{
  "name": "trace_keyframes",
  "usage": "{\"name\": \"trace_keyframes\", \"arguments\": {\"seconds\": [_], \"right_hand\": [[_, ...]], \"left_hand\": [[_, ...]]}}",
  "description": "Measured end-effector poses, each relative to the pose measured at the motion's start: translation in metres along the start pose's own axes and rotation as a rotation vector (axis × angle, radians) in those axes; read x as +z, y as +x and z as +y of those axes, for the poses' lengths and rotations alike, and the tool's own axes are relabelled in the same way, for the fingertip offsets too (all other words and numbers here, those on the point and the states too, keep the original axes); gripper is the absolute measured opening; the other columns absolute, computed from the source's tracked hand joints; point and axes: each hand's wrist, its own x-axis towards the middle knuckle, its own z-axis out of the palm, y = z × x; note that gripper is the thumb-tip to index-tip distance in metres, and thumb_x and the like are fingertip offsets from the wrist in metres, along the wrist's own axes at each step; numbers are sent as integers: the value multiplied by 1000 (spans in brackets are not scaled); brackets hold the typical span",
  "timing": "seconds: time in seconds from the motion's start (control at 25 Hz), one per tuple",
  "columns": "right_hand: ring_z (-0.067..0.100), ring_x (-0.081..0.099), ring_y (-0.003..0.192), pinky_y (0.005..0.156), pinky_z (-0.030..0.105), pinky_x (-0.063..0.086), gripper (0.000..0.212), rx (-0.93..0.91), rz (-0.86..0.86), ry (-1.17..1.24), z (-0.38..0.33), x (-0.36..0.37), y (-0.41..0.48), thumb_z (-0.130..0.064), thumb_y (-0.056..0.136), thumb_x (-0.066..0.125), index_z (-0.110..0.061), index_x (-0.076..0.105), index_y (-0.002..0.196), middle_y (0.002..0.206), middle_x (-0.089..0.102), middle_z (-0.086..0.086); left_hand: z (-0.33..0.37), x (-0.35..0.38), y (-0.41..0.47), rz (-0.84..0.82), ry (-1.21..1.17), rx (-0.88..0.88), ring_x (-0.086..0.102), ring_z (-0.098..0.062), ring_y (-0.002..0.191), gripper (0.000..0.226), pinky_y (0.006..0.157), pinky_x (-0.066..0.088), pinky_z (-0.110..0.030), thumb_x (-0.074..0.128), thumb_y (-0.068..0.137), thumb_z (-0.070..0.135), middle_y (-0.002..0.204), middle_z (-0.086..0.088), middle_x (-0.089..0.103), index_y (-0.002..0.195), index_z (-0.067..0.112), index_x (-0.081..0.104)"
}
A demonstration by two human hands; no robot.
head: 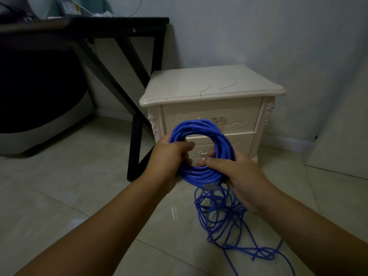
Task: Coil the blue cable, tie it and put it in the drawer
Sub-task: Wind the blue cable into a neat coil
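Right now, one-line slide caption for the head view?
Left hand and right hand grip the blue cable coil before closed drawers; loose loops on floor.

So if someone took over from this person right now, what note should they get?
Left hand grips the coil on its left side; right hand grips its lower right.
The coil is held up in front of the nightstand; loose cable hangs from it into a tangle on the floor.
Done: part of the cable is coiled.
Left: coil the rest, tie it, open one of the drawers (both are shut) and put it in.
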Motion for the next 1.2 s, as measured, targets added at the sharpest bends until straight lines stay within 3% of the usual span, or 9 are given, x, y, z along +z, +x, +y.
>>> {"name": "trace_keyframes", "arguments": {"seconds": [0.16, 0.28, 0.4, 0.52, 0.68, 0.76, 0.92, 1.04, 1.2], "right_hand": [[24, 65, 68, 91, 50, 52, 8, -1, 178, 210, 9, 10, 5, -12, 87, 67, -11, 59, 86, 62, 62, 7], [20, 63, 56, 80, 48, 53, 6, 29, 184, 102, 1, -1, 11, -11, 89, 64, -10, 58, 86, 52, 56, 7], [20, 62, 55, 67, 48, 54, 8, 7, 96, -257, -10, -7, 10, -7, 88, 60, -16, 61, 89, 51, 58, 5], [15, 63, 63, 58, 30, 52, 15, -70, -25, -746, -18, -4, 8, -10, 87, 60, -25, 62, 90, 65, 62, -1], [14, 53, 83, 55, 20, 26, 11, -195, -34, -1215, -20, 10, 5, -15, 89, 59, -24, 59, 96, 83, 53, -7], [17, 56, 79, 57, 19, 34, 9, -205, -25, -1095, -19, 7, 8, -18, 86, 62, -23, 58, 92, 82, 57, -4], [27, 69, 78, 76, 39, 56, 30, -8, -117, -473, -24, -9, 15, -31, 76, 77, -21, 63, 100, 84, 70, 9], [31, 70, 94, 94, 48, 51, 58, 74, -201, -70, -23, -20, 18, -49, 69, 74, -18, 65, 117, 98, 71, 11], [36, 66, 97, 91, 51, 50, 50, 62, -193, -45, -17, -20, 18, -42, 69, 78, -19, 64, 111, 103, 70, 11]], "left_hand": [[-13, 7, -5, -60, -182, -139, 46, -14, 49, 17, 55, 47, -27, 55, 89, 0, 50, 1, 40, 81, 13, 50], [-11, 1, -8, -149, 11, -121, 56, -18, 59, 8, 70, 54, -36, 60, 89, 6, 57, -3, 53, 83, 11, 57], [-1, -13, -7, -194, 300, 8, 68, -20, 72, 16, 79, 57, -35, 65, 86, 8, 79, -6, 66, 100, 14, 61], [1, -18, -8, -309, 750, 190, 68, -14, 76, 26, 73, 58, -28, 69, 83, 14, 89, 0, 67, 102, 28, 57], [-13, -9, -5, -313, 1040, 305, 61, -7, 80, 14, 73, 54, -25, 62, 90, 20, 91, 3, 63, 101, 23, 54], [-12, -6, -3, -273, 984, 302, 61, -12, 82, 11, 77, 54, -31, 58, 92, 15, 92, 1, 64, 102, 20, 58], [-3, -10, -3, -242, 696, 123, 61, -13, 70, 24, 68, 56, -24, 49, 96, 7, 83, 0, 62, 92, 29, 59], [-4, -12, -1, -113, 344, -75, 53, -17, 62, 19, 80, 57, -45, 48, 96, 5, 69, -6, 55, 94, 18, 62], [-7, -6, 5, 25, -57, -182, 45, -14, 53, 11, 75, 54, -42, 50, 96, 7, 55, -1, 40, 96, 7, 61]]}}
